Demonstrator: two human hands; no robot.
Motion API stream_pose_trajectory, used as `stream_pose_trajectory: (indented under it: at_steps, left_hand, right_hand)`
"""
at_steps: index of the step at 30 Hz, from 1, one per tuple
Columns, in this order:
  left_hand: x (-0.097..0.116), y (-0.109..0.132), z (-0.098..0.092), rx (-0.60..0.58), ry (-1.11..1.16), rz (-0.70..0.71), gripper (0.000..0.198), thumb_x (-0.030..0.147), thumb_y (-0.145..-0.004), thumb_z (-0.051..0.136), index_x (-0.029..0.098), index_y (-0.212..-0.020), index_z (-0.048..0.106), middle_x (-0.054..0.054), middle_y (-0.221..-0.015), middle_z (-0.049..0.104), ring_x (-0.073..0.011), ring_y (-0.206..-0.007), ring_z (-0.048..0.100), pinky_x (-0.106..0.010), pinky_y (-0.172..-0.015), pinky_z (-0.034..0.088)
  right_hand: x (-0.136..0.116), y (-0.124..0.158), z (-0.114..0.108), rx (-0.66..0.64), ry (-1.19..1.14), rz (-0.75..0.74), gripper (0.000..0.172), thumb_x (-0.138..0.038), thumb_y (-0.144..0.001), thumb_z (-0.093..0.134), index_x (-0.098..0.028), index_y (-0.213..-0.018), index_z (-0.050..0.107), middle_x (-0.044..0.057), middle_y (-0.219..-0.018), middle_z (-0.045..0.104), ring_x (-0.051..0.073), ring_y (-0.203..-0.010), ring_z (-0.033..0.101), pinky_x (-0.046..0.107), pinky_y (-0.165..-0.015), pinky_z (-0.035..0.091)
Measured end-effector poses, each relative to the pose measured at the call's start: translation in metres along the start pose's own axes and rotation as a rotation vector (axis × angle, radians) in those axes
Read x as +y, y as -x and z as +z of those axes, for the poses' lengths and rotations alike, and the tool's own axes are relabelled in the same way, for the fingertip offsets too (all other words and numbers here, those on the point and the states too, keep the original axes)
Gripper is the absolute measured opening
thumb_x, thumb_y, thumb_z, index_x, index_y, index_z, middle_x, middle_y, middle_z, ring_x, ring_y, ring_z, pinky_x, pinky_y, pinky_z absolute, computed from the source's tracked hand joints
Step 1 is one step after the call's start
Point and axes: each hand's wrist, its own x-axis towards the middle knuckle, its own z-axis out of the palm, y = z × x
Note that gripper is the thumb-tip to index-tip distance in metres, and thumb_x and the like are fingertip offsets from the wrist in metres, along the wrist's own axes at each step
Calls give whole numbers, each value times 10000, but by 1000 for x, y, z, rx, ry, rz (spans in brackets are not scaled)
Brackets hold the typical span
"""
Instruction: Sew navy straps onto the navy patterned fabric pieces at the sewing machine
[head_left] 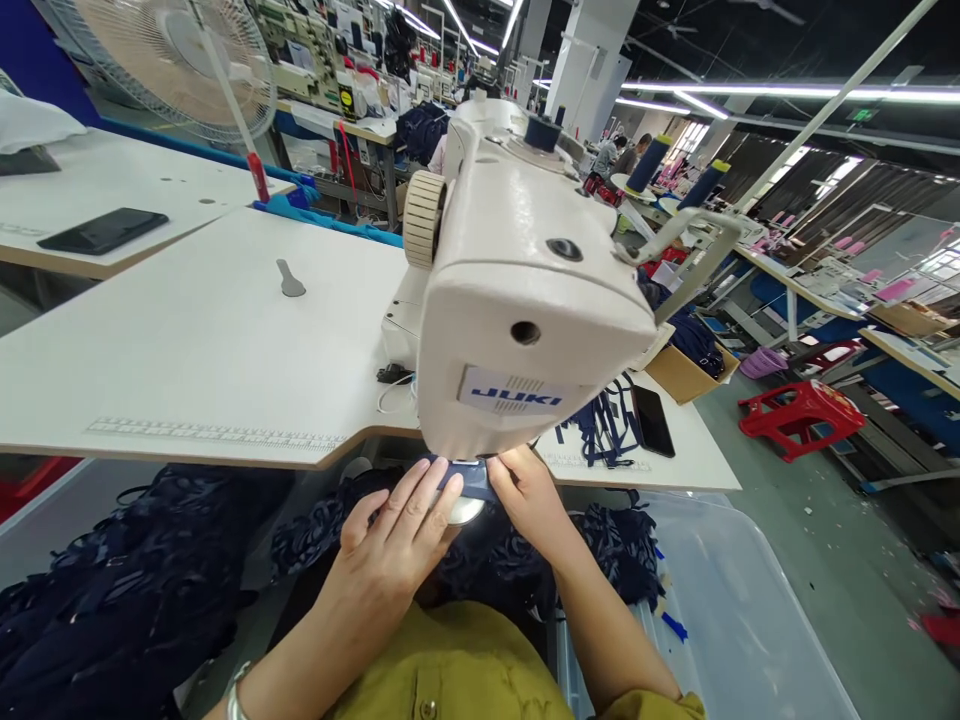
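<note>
A white JUKI sewing machine [517, 330] stands in front of me, its head hiding the needle area. Under it, a small piece of navy fabric [474, 480] lies on a round metal plate [466, 510]. My left hand [405, 525] rests on the fabric's left side with its fingers stretched out and flat. At the right side of the fabric, my right hand [529, 490] has thumb and fingers closed on its edge; the fingertips are partly hidden by the machine head.
Navy straps [600, 425] and a phone [654, 420] lie right on the white table [187, 340]. A grey metal piece [290, 280] lies left. Navy piles [135, 590] and a clear plastic bin [742, 600] sit below. A red stool [801, 415] stands on the floor.
</note>
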Motion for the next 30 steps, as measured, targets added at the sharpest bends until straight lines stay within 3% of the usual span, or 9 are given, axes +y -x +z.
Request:
stream_pose_trajectory:
  at_steps: [6, 8, 13, 16, 19, 22, 26, 28, 30]
  left_hand:
    - [-1, -2, 0, 13, -4, 18, 346, 273, -945, 515, 170, -1273, 542, -118, -1290, 614, -217, -1121, 618, -359, -883, 373]
    - [-1, -1, 0, -11, 20, 15, 360, 263, -944, 513, 171, -1292, 525, -121, -1307, 600, -218, -1144, 604, -357, -896, 382]
    - [0, 2, 4, -30, 55, 1, 399, 286, -919, 555, 195, -1305, 514, -131, -1318, 585, -233, -1196, 567, -371, -965, 386]
    - [0, 1, 6, -22, 75, 2, 390, 299, -912, 564, 200, -1288, 530, -134, -1282, 602, -239, -1195, 568, -380, -989, 381]
    - [1, -3, 4, -18, 59, 23, 388, 297, -906, 574, 194, -1279, 541, -127, -1249, 623, -243, -1180, 578, -374, -978, 379]
    - [1, -8, -1, -25, 32, 53, 385, 305, -897, 589, 190, -1263, 551, -125, -1226, 638, -241, -1143, 599, -368, -948, 373]
    - [-6, -5, -6, -54, 116, 90, 287, 271, -919, 540, 186, -1190, 581, -124, -1155, 647, -246, -1123, 595, -369, -920, 406]
    - [-16, 1, -8, -40, 193, 80, 185, 182, -909, 529, 196, -1076, 607, -99, -1048, 660, -221, -1040, 622, -350, -869, 442]
    - [-31, 9, -10, 57, 175, -2, 127, 121, -864, 581, 205, -955, 609, -69, -950, 667, -190, -899, 645, -345, -810, 454]
  right_hand:
    - [11, 10, 3, 24, -130, 128, 100, -287, -960, 451, -224, -993, 520, -11, -810, 561, 146, -773, 544, 268, -754, 426]
    - [19, 14, 4, 47, -175, 170, 139, -312, -954, 468, -221, -1058, 479, -22, -791, 553, 140, -745, 541, 259, -731, 425]
    - [42, 21, 1, -129, -42, 121, 231, -367, -979, 412, -212, -858, 533, -1, -796, 566, 147, -757, 532, 260, -708, 395]
    - [58, 28, -2, -210, 34, 90, 257, -354, -978, 424, -204, -820, 561, 3, -782, 575, 157, -791, 530, 285, -781, 392]
    - [73, 37, -5, -201, -53, 148, 184, -323, -952, 476, -196, -893, 596, 18, -874, 609, 152, -837, 546, 281, -799, 413]
    - [80, 46, -11, -141, -190, 299, 144, -325, -892, 562, -187, -916, 595, 0, -833, 598, 132, -744, 539, 257, -701, 430]
    - [60, 51, -30, -94, -419, 418, 208, -393, -876, 565, -184, -875, 558, -32, -694, 527, 112, -610, 491, 231, -581, 413]
    - [37, 48, -40, -116, -433, 362, 221, -410, -899, 537, -191, -890, 565, -22, -708, 534, 114, -614, 498, 230, -572, 417]
    - [12, 40, -43, -119, -331, 247, 201, -394, -927, 509, -204, -901, 571, -7, -755, 558, 123, -656, 522, 237, -605, 431]
